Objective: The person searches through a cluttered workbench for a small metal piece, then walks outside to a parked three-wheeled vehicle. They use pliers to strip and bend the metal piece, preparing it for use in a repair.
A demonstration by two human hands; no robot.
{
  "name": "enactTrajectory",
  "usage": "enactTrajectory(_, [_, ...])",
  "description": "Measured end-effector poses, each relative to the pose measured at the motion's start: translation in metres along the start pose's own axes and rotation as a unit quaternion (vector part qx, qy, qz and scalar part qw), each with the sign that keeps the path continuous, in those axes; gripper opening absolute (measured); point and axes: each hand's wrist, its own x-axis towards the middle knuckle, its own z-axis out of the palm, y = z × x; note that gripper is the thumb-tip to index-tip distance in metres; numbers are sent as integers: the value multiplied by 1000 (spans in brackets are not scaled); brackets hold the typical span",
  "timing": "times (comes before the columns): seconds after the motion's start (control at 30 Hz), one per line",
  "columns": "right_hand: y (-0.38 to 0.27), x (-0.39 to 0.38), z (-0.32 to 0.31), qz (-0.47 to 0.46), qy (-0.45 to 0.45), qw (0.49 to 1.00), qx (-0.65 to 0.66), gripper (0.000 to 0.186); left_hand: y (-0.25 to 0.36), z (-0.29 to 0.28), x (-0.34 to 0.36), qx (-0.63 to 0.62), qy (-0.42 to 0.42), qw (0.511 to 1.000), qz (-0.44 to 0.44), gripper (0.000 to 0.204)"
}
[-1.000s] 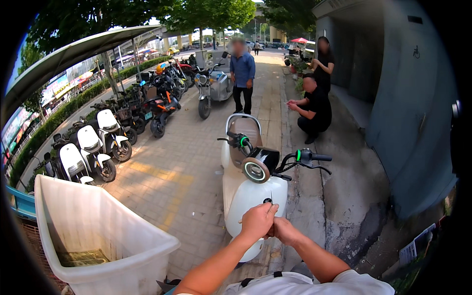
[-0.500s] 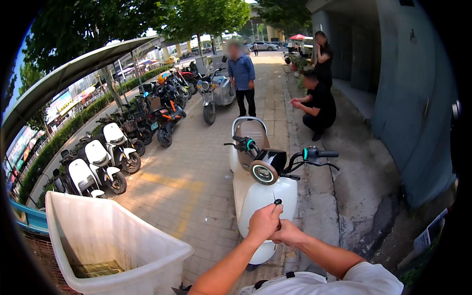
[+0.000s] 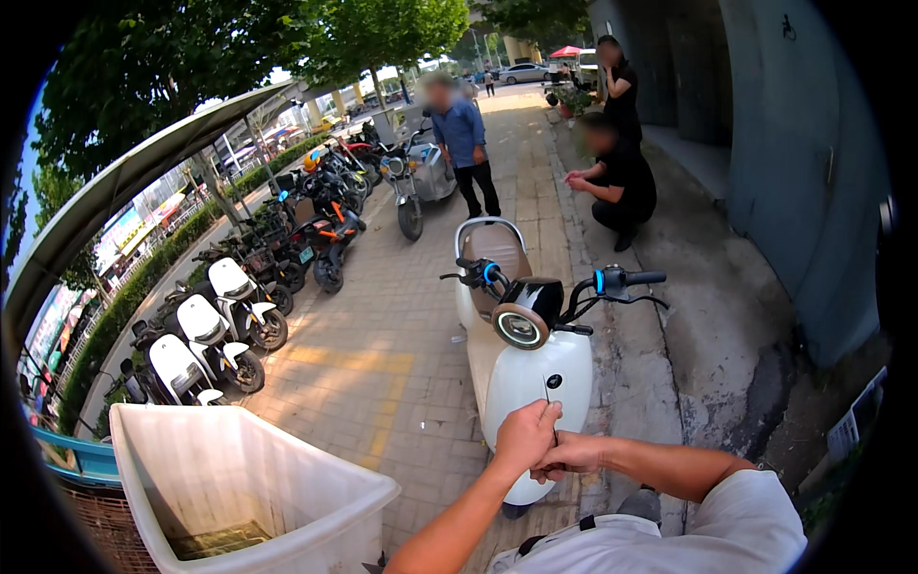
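A white scooter (image 3: pixel 524 387) stands in front of me, with a round headlight (image 3: pixel 521 326), black handlebars (image 3: pixel 635 280) with blue-lit rings and a round black emblem (image 3: pixel 555 382) on its white front panel. Both my hands meet at that panel, just below the emblem. My left hand (image 3: pixel 524 438) is closed in a pinch on a thin wire-like thing that sticks up above its fingertips. My right hand (image 3: pixel 571 453) is curled closed just below and right of it, touching it; what its fingers grip is hidden.
A white plastic bin (image 3: pixel 253 426) stands close at lower left. Parked scooters (image 3: pixel 191 373) line the left side. A blue-shirted person (image 3: pixel 464 139) stands beyond the scooter by a three-wheeler (image 3: pixel 409 187). At right, a dark-clothed person (image 3: pixel 622 196) squats and another (image 3: pixel 622 100) stands beside a grey wall (image 3: pixel 789 191).
My joined hands have moved slightly down from the emblem, which shows more clearly above them. The handlebar rings have turned from green to blue. The view has shifted slightly.
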Motion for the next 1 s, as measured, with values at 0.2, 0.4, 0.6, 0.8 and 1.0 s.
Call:
enactTrajectory(0.2, [2, -4, 0, -2, 5, 1000, 17, 18, -1, 3, -4, -45, 0, 999, -4, 34])
enactTrajectory(0.4, [-7, -9, 12, -21, 50, 997, 46, 25, 14, -8, -6, -37, 15, 999, 15, 38])
enactTrajectory(0.6, [-22, -17, 26, -56, 146, 984, 87, 31, 25, -12, -8, -109, 51, 993, 17, 32])
enactTrajectory(0.8, [-23, -16, 41, -77, 227, 966, 99, 27, 16, -8, -13, -164, 98, 981, 26, 31])
enactTrajectory(1.0, [-11, -12, 42, -75, 274, 944, 169, 27, 7, -4, -19, -204, 84, 975, -18, 28])
